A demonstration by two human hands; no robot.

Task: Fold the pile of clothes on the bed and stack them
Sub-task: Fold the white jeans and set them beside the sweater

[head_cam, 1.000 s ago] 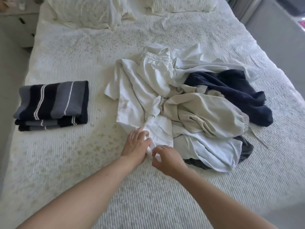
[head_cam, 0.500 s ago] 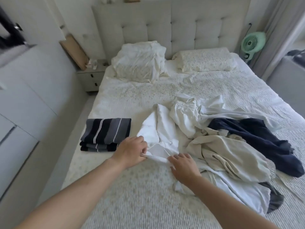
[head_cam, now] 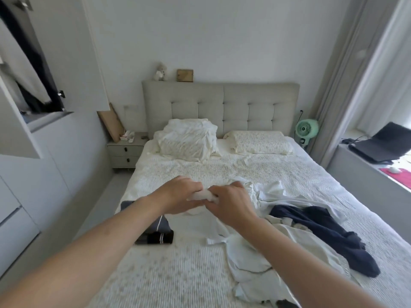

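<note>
A white garment point(head_cam: 196, 226) hangs above the bed, lifted by its bunched top edge. My left hand point(head_cam: 178, 196) and my right hand point(head_cam: 231, 204) both grip that edge, close together. To the right lies the loose pile: white pieces point(head_cam: 269, 192), a navy garment point(head_cam: 320, 230) and a beige garment point(head_cam: 295, 243). A folded striped dark-and-grey garment point(head_cam: 155, 234) lies at the bed's left side, partly hidden by my left forearm and the hanging white garment.
The bed point(head_cam: 178, 274) has a white textured cover, two pillows point(head_cam: 189, 138) and a tufted headboard point(head_cam: 222, 105). A nightstand point(head_cam: 124, 152) stands at the left, a green fan point(head_cam: 305, 130) at the right, and a laptop point(head_cam: 382, 143) on the window ledge.
Both hands have risen from the bed, pulling the white garment up out of the pile. The view has tilted up toward the headboard.
</note>
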